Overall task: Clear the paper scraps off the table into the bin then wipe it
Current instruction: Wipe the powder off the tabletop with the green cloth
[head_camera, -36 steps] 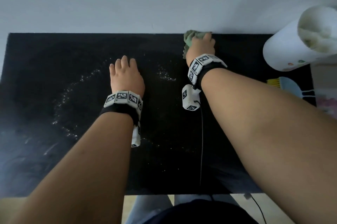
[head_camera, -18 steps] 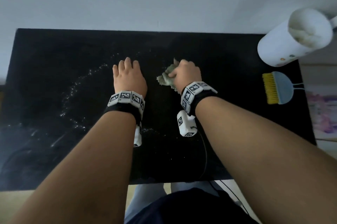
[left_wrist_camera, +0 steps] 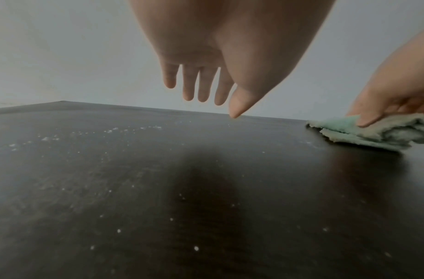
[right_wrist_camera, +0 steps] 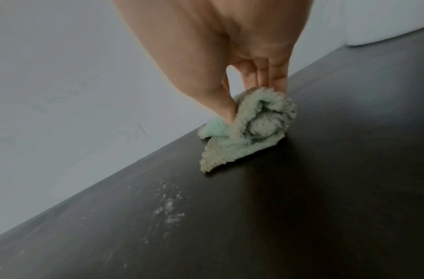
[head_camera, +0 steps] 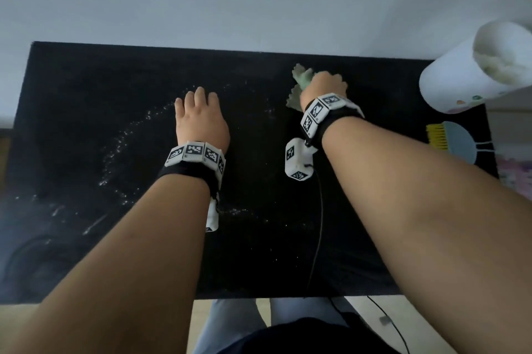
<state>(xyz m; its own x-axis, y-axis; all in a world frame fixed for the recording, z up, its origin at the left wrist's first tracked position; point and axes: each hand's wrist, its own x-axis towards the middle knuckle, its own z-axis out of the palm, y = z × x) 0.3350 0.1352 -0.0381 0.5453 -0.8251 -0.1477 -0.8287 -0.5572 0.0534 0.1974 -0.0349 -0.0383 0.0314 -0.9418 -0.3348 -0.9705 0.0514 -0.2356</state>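
Right hand (head_camera: 324,85) gripped bunched green cloth (right_wrist_camera: 249,128) on black table (head_camera: 86,88); left hand (head_camera: 200,120) hovered, fingers loose and holding nothing.

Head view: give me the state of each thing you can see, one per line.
Table: still streaked with white crumbs.
Cloth: bunched, pressed on the table.
Right hand: grips the cloth.
Left hand: fingers straight, holding nothing.
Bin: tilted in view, open top, pale contents inside.
Brush: lying untouched near the right edge.
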